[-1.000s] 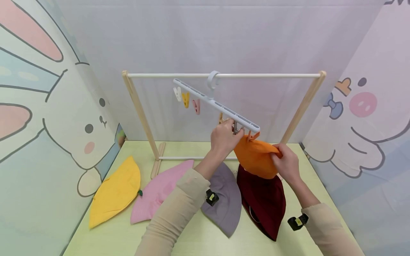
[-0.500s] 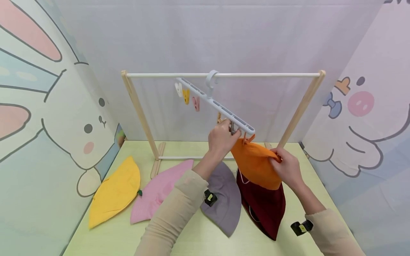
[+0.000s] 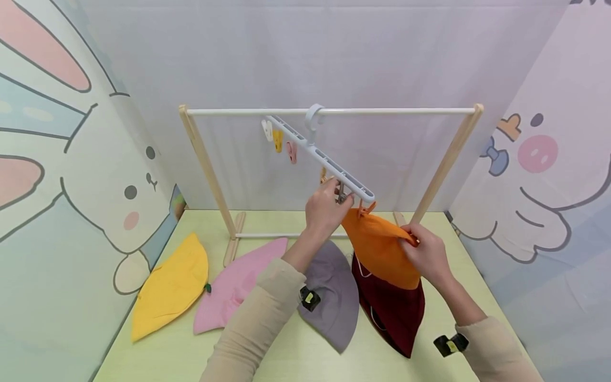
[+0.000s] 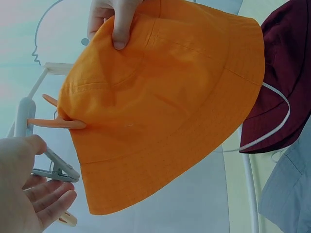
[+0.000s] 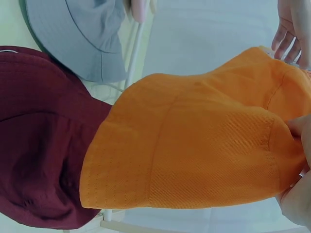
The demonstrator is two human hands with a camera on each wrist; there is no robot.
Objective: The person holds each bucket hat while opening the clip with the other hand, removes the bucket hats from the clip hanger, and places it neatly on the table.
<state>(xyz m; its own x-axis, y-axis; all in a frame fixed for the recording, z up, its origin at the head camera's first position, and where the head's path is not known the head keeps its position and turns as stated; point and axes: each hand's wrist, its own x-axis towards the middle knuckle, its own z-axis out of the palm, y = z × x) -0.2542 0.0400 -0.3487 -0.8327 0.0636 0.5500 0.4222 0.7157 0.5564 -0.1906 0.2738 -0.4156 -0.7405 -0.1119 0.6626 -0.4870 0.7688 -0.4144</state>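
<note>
An orange bucket hat (image 3: 382,246) hangs at the near end of a light-grey clip hanger (image 3: 336,167). An orange clothespin (image 4: 58,123) bites the hat's edge there. My right hand (image 3: 426,252) pinches the hat's crown, thumb on the outside in the left wrist view. With thumb and fingers my left hand (image 3: 326,212) holds a grey clothespin (image 4: 58,167) next to the orange one. That clothespin's tip lies close beside the hat's brim in the left wrist view. The hanger's hook (image 3: 312,118) is over the white bar of the rack (image 3: 396,111).
White (image 3: 267,130), yellow (image 3: 278,140) and pink (image 3: 291,153) clothespins dangle from the hanger's far half. On the table (image 3: 191,358) lie yellow (image 3: 172,289), pink (image 3: 238,286), grey-purple (image 3: 331,297) and dark red (image 3: 393,318) hats, the last partly behind the orange one.
The hanger's near end has swung left and slightly down, with the left hand moving along. The orange hat's lower edge has dropped, covering more of the dark red hat.
</note>
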